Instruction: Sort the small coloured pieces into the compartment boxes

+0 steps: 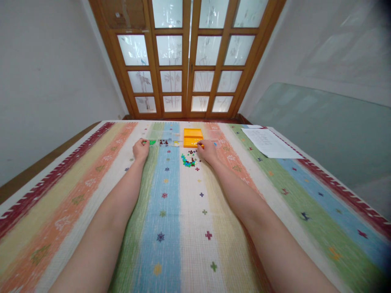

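Pile (188, 164) of mixed pieces, unsorted, on bench (180, 244), near side of yellow box (193, 132); green pieces (152, 142), dark pieces (164, 142) already apart, leftward. Left fingers (143, 141) beside green, right fingers (202, 143) at box; cannot tell whether grasping.

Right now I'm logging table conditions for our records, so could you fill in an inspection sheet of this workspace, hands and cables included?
Surface: striped, patterned tablecloth.
Work items: loose pile of small coloured pieces; open yellow box behind it; clear containers to the box's left, with green pieces and dark pieces.
Clutter: white papers at the right, writing too small to read.
Hands: left hand at the green pieces; right hand at the yellow box's near right corner; grips too small to tell.
Cables: nothing seen.
Surroundings: wood-framed glass doors ahead, pale green panel at the right.
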Action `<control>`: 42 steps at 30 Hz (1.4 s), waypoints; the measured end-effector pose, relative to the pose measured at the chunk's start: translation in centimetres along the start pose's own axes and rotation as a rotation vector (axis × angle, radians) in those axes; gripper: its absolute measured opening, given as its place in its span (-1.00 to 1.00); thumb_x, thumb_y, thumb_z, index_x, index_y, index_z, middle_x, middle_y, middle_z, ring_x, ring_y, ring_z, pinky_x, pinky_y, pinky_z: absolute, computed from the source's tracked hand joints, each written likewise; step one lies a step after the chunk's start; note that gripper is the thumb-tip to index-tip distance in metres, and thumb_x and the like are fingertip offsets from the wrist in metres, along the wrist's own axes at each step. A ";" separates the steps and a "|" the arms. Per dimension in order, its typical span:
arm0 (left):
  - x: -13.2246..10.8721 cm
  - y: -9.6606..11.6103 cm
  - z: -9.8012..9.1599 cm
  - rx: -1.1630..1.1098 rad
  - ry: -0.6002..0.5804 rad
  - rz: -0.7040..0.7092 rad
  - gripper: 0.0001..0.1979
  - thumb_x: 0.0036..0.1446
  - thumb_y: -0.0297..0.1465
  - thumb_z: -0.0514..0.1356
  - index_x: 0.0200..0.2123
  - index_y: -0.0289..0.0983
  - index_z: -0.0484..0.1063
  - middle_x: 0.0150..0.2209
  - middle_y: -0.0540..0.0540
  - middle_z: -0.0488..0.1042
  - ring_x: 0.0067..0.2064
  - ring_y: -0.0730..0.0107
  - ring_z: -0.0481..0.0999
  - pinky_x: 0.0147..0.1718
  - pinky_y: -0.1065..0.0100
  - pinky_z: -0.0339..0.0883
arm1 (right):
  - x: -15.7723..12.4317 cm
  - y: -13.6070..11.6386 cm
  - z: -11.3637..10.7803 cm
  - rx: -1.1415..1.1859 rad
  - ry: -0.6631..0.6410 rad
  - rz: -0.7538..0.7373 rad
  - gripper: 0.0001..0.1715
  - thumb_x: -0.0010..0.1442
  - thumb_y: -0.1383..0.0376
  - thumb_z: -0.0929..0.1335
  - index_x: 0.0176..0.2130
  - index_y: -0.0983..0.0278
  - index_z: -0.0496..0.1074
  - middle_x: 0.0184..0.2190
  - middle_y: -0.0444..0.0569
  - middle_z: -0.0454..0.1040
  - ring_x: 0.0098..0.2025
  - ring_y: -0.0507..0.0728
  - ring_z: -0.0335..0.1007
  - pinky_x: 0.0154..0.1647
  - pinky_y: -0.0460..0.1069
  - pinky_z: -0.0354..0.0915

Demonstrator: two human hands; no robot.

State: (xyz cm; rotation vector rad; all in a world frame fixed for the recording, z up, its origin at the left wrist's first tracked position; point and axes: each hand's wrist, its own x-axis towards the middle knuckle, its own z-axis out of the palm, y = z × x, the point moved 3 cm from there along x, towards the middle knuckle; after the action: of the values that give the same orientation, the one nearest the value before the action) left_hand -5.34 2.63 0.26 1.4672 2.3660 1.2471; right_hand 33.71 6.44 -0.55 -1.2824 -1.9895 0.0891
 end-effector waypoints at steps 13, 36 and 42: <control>-0.2 0.2 -0.1 0.011 0.000 -0.003 -0.71 0.27 -0.21 0.18 -0.09 -0.21 0.61 -0.30 -0.08 0.60 -0.28 0.26 0.50 -0.31 0.36 0.22 | -0.6 -3.7 -0.4 0.015 -0.223 -0.148 -0.79 0.33 0.35 0.34 -0.17 0.21 0.61 -0.19 0.02 0.64 -0.11 0.20 0.49 -0.04 0.03 0.30; -9.4 9.8 4.3 0.151 -0.612 0.845 -0.60 0.38 -0.29 0.11 0.20 -0.17 0.53 0.02 -0.18 0.64 0.00 0.13 0.59 0.02 0.23 0.39 | -1.0 -4.7 0.5 0.012 -0.332 -0.261 -0.82 0.24 0.37 0.39 -0.21 0.21 0.63 -0.25 0.00 0.59 -0.12 0.20 0.43 -0.04 0.02 0.27; -9.9 10.1 5.0 0.182 -0.613 0.840 -0.63 0.39 -0.31 0.10 0.14 -0.14 0.58 0.06 -0.19 0.63 0.06 0.10 0.58 0.06 0.20 0.39 | -0.8 -4.3 0.3 0.040 -0.238 -0.165 -0.78 0.28 0.38 0.34 -0.23 0.22 0.62 -0.22 0.02 0.62 -0.10 0.20 0.45 -0.02 0.04 0.29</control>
State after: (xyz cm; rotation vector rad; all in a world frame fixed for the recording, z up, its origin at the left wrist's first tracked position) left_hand 9.38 -0.08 0.63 2.5690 1.5093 0.4943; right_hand 30.44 3.75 0.65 -1.1201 -2.2766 0.2083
